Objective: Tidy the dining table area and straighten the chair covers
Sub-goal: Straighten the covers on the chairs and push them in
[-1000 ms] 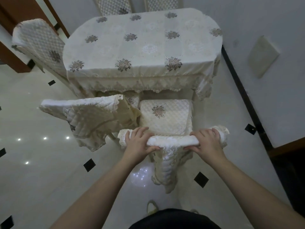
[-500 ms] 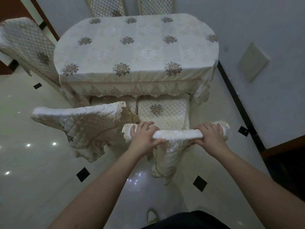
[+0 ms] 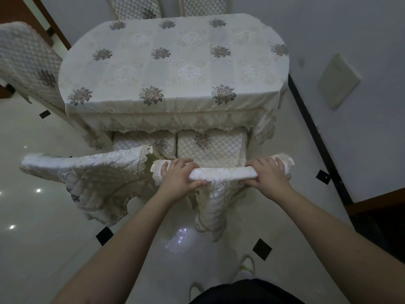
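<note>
We've got both hands on the chair cover (image 3: 221, 172) at the chair's top rail: our left hand (image 3: 178, 179) curls over its nine o'clock end, our right hand (image 3: 266, 177) grips the three o'clock end. The covered table (image 3: 173, 62) sits at twelve o'clock.

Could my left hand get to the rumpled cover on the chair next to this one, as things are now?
Probably yes. The left hand grips this chair's top rail, and the rumpled cover lies just to its left with nothing between them. It would have to let go first.
</note>
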A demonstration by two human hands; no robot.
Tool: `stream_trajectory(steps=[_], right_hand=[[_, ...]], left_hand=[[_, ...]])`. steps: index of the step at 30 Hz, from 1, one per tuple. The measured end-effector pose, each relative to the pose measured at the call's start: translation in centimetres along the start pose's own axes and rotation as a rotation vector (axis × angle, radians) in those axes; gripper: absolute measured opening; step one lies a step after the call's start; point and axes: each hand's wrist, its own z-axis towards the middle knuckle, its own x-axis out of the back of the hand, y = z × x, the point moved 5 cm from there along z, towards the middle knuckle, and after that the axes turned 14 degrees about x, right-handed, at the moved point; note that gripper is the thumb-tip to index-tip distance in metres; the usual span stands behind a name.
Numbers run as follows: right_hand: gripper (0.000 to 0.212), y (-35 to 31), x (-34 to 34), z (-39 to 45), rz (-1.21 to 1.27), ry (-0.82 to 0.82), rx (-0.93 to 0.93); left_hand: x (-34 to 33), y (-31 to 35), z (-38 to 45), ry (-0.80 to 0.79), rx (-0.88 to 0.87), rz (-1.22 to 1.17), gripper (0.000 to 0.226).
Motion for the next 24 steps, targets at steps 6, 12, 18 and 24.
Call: stream_trajectory(steps=[6, 12, 18, 24], right_hand=[[0.072, 1.4, -0.3, 2.3, -0.029, -0.044, 0.025], [0.075, 2.4, -0.4, 4.3, -0.043, -0.066, 0.029], [0.066, 3.1, -0.1, 5.9, 0.023, -0.162, 0.003], [0.057, 3.5, 0.3, 7.0, 0.070, -0.228, -0.024]], left_hand=[[0.1, 0.0, 2.3, -0.024, 0.011, 0.005, 0.075], [0.6, 0.2, 4.3, -0.069, 0.027, -0.015, 0.079], [0.7, 0.1, 5.6, -0.075, 0.021, -0.029, 0.080], [0.8, -0.3, 7.1, -0.105, -0.003, -0.017, 0.080]])
